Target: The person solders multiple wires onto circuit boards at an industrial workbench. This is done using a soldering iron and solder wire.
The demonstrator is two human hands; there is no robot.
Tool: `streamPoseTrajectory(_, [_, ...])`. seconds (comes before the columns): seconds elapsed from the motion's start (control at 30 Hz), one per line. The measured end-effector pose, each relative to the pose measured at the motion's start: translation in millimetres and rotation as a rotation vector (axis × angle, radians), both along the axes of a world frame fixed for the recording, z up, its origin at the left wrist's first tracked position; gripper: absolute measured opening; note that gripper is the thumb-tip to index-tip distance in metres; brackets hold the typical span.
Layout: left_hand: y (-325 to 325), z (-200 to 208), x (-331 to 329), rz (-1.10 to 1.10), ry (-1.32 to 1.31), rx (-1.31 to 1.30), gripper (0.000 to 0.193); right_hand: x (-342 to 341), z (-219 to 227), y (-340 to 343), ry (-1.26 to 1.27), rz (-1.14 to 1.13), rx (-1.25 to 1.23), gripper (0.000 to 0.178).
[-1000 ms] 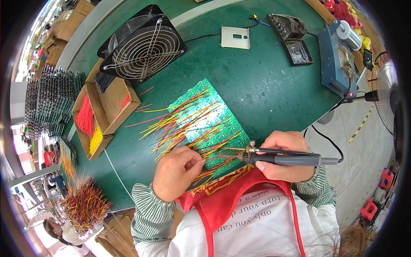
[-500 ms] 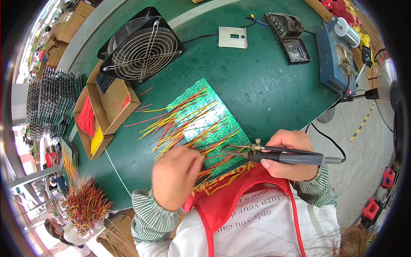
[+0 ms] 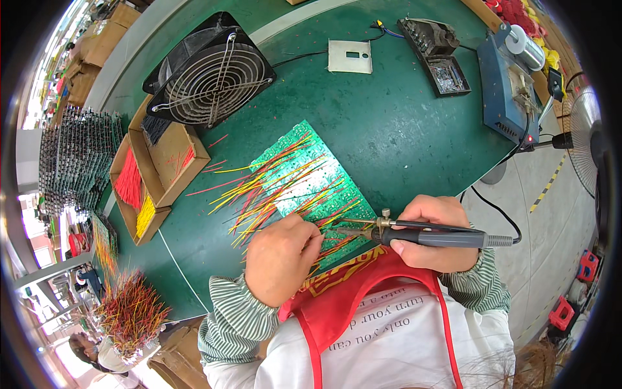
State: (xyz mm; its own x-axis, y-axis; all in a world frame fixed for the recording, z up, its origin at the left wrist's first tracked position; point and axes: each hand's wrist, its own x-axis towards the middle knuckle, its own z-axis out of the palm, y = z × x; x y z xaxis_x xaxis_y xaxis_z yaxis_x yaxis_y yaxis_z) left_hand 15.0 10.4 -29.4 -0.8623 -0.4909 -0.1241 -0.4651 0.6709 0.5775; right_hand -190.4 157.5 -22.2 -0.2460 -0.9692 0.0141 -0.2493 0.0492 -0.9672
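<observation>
On the table (image 3: pixel 414 149) lies the circuit board (image 3: pixel 348 192), its lower-left part hidden by the left hand (image 3: pixel 278 259) and red, yellow and black wires (image 3: pixel 256 188), its middle whitened by glare. The left hand curls over that edge; whether its fingertips pinch a wire, I cannot tell. At the board's right, the right hand (image 3: pixel 444 259) grips the soldering iron (image 3: pixel 440 238), tip indistinct.

The board (image 3: pixel 346 188) is lying on the surface (image 3: pixel 408 142), with wires (image 3: pixel 256 188) stretching past its left edge. The left hand (image 3: pixel 278 259) is sitting by its near left side. From the right, the right hand (image 3: pixel 447 257) is poking the iron (image 3: pixel 434 237) over it. Boxes (image 3: pixel 186 176) are standing on the left, and the fan (image 3: pixel 214 84) is sitting behind them. A plate (image 3: pixel 350 62) is lying behind the board, with a tray (image 3: pixel 453 93), then a machine (image 3: pixel 505 104), to its right.
</observation>
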Motion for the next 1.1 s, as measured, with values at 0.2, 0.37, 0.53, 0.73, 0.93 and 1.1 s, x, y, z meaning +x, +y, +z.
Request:
streamPoseTrajectory(0.2, [-1.7, 0.2, -1.0, 0.002, -0.003, -0.010, 0.008, -0.4, -0.6, 2.2, -0.056, -0.095, -0.015, 0.018])
streamPoseTrajectory(0.37, [-4.2, 7.4, 11.9, -0.004, 0.000, -0.057, 0.007, 8.9, -13.4, 1.4, -0.235, -0.319, -0.036, 0.017])
streamPoseTrajectory(0.53, [-63.5, 31.6, 47.0, 0.155, -0.085, -0.062, 0.008, 17.3, -36.9, -5.8, -0.049, -0.364, -0.174, 0.024])
streamPoseTrajectory(0.73, [-193.2, 14.5, 61.4, 0.466, -0.076, -0.276, 0.015, 25.3, -49.7, -25.6, 0.184, -0.221, -0.297, 0.029])
streamPoseTrajectory(0.93, [-237.6, -14.0, 52.4, 0.386, -0.311, -0.025, 0.023, 29.9, -61.0, -38.9, 0.361, -0.136, -0.422, 0.039])
streamPoseTrajectory(1.1, [-241.9, -24.4, 54.7, 0.285, -0.232, -0.013, 0.014, 33.0, -68.5, -48.6, 0.431, -0.126, -0.448, 0.042])
